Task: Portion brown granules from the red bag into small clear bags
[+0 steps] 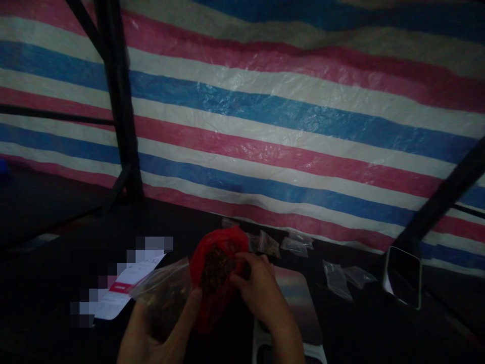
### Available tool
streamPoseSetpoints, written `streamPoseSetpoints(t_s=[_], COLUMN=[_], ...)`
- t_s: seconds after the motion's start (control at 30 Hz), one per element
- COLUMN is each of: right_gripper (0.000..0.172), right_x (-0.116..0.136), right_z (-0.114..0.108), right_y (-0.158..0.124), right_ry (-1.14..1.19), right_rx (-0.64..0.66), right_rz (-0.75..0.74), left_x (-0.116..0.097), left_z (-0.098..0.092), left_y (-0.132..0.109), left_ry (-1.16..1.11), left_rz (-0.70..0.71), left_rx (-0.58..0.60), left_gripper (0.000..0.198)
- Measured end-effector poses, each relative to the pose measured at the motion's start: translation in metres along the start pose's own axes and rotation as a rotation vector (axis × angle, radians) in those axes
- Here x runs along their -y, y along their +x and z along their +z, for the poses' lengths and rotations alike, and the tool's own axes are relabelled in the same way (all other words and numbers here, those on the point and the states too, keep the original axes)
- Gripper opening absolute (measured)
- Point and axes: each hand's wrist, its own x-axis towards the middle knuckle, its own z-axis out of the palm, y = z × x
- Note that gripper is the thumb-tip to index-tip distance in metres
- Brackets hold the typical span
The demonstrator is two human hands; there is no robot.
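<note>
Holds a clear plastic bag of dark bits in the left hand, gripping its sides between thumb and fingers. With the right hand, pinches the right rim of an open red bag of brown pieces, between the clear plastic bag and the scale.

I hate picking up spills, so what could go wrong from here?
The red bag gapes open with loose brown pieces inside, so a tug by the right hand at its rim might spill some. The clear bag in the left hand also has contents and could drop if the grip slackens. The right forearm crosses over the scale, so it might bump it.
</note>
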Motion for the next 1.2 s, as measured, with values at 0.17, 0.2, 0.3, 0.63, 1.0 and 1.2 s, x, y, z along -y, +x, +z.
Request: streamPoseSetpoints(t_s=[0.17, 0.2, 0.3, 0.63, 1.0, 1.2], right_gripper=[0.043, 0.042, 0.04, 0.035, 0.032, 0.037], right_x=[-0.001, 0.002, 0.009, 0.018, 0.005, 0.014], right_z=[0.01, 0.009, 0.005, 0.0, 0.006, -0.004], right_y=[0.001, 0.001, 0.001, -0.005, -0.003, -0.011], right_ry=[-0.034, -0.031, 0.089, 0.558, 0.372, 0.41], right_rx=[0.013, 0.02, 0.044, 0.214, 0.106, 0.263], right_rz=[0.001, -0.005, -0.061, -0.097, -0.055, -0.095], left_x=[0.014, 0.017, 0.024, 0.023, 0.03, 0.029], left_z=[-0.01, -0.009, -0.005, 0.008, 0.031, 0.036], left_y=[0.01, 0.01, 0.01, 0.015, 0.013, 0.015], left_ry=[0.112, 0.132, 0.204, 0.214, 0.287, 0.265], left_rz=[0.047, 0.076, 0.204, 0.107, 0.358, 0.37], left_rx=[0.082, 0.109, 0.197, 0.261, 0.211, 0.226], left_gripper=[0.073, 0.073, 0.059, 0.044, 0.041, 0.029])
